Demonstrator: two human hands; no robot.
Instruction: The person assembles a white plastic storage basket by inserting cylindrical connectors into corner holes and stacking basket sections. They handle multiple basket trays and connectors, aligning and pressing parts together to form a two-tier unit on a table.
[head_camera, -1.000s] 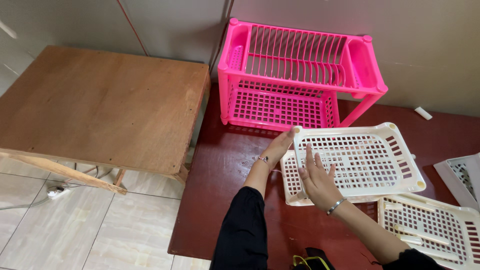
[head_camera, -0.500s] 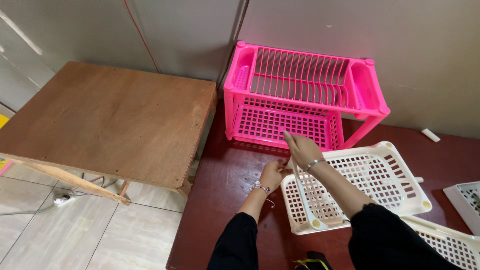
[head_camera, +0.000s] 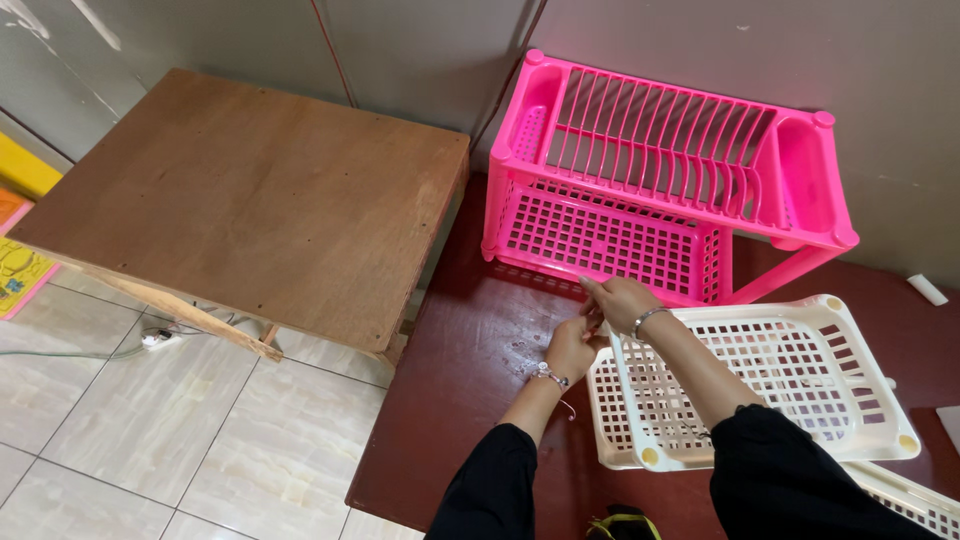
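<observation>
Head view. Hands now meet at the far left corner of the upper cream tray (head_camera: 760, 385) — a second ago the right hand lay flat on that tray's near left side and the left hand was at its far left corner; half a second ago the right hand had crossed over to that corner. Judgement: work has narrowed from steadying the whole tray to fiddling with one corner fitting.

Left hand (head_camera: 572, 348): fingers curled at the tray corner, apparently pinching something small; what exactly is hidden by the other hand. Right hand (head_camera: 622, 300): fingers bent down onto the same corner, touching the left hand; whether it grips the rim or only presses on it, I cannot tell.

Position: cream tray sits on the dark red table (head_camera: 470, 380), at about 4 o'clock from the pink two-tier dish rack (head_camera: 650, 180), near it, not touching.

Count:
- pink racks — 1, at 12 o'clock, against the grey wall
- cream trays — 2 stacked under the hands, plus the edge of a third at 5 o'clock
- wooden table (head_camera: 250, 190) — 1, at 10 o'clock
- small white piece (head_camera: 926, 289) at 2 o'clock — 1
- bracelets — 1 on each wrist
</observation>
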